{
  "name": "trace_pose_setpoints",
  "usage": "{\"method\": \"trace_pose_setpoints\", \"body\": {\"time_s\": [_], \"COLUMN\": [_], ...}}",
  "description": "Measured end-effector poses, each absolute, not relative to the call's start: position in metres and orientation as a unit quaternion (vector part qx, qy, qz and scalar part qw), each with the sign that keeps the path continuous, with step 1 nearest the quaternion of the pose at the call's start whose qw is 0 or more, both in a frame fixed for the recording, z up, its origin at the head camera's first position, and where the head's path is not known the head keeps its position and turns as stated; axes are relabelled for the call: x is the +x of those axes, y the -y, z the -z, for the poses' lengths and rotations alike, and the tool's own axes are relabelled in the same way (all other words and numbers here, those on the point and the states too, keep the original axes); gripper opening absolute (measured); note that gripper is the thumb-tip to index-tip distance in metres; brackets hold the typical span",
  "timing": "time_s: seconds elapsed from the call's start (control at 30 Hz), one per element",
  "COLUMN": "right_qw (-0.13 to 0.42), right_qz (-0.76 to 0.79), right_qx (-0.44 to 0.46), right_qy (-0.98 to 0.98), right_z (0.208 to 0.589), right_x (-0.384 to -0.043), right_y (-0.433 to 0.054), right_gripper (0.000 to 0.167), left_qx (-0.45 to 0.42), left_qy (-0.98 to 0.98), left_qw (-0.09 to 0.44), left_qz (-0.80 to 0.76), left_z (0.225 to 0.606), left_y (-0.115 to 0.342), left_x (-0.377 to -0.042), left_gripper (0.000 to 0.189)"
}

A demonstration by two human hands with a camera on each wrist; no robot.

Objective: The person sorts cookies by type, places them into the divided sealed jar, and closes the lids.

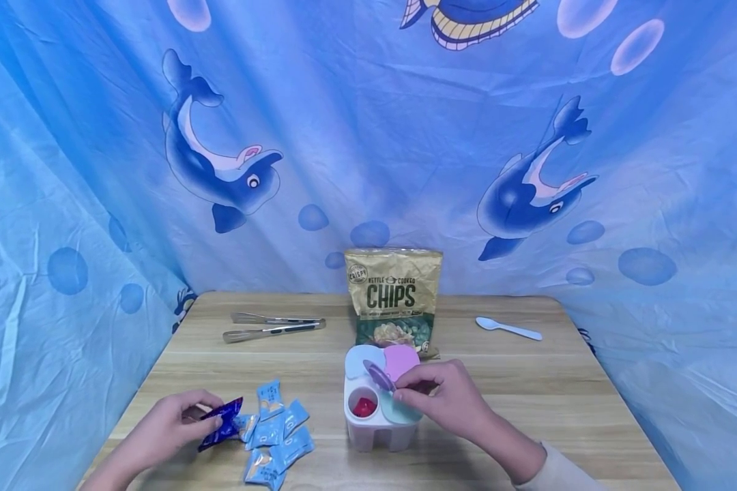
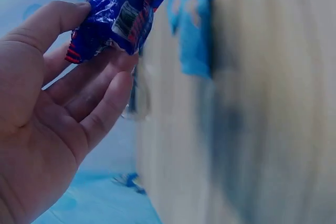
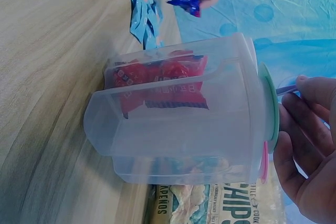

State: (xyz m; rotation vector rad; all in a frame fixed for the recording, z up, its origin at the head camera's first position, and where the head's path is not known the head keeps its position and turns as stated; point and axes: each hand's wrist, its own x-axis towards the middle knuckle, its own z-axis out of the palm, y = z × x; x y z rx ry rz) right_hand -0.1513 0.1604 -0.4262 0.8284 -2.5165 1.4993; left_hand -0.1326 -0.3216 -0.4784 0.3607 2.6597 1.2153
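My left hand [image 1: 181, 426] pinches a dark blue wrapped snack packet [image 1: 222, 423] between thumb and fingers, close over several light blue packets [image 1: 269, 429] on the table. In the left wrist view the packet [image 2: 118, 19] shows red striped ends. With my right hand [image 1: 445, 395] I hold up the purple lid [image 1: 379, 376] of a translucent container [image 1: 383, 436] with several compartments. Its front left opening is uncovered, and a red packet [image 1: 364, 408] shows inside. Light blue [image 1: 364, 360], pink [image 1: 402, 359] and mint green [image 1: 399, 410] lids cover the other compartments.
A chips bag [image 1: 395, 300] stands right behind the container. Metal tongs [image 1: 276, 329] lie at the back left of the wooden table [image 1: 503, 382], and a white spoon [image 1: 508, 329] at the back right. Blue dolphin-printed curtains [image 1: 368, 150] enclose the back and sides.
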Motion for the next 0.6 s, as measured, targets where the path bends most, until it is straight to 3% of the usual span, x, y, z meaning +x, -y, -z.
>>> {"method": "trace_pose_setpoints", "body": {"time_s": [0.1,0.33,0.6], "right_qw": [0.050,0.052,0.054], "right_qz": [-0.492,-0.496,-0.498], "right_qx": [0.274,0.277,0.278], "right_qy": [0.825,0.821,0.820], "right_z": [0.426,0.427,0.427], "right_x": [-0.151,-0.152,-0.151], "right_y": [-0.160,-0.161,-0.161], "right_gripper": [0.012,0.011,0.012], "left_qx": [0.122,0.202,0.229], "left_qy": [-0.895,-0.887,-0.872], "left_qw": [0.072,-0.037,-0.067], "left_qz": [-0.422,-0.415,-0.427], "left_z": [0.464,0.433,0.413], "left_y": [0.308,0.263,0.218], "left_x": [-0.136,-0.140,-0.146], "left_gripper": [0.035,0.026,0.028]}}
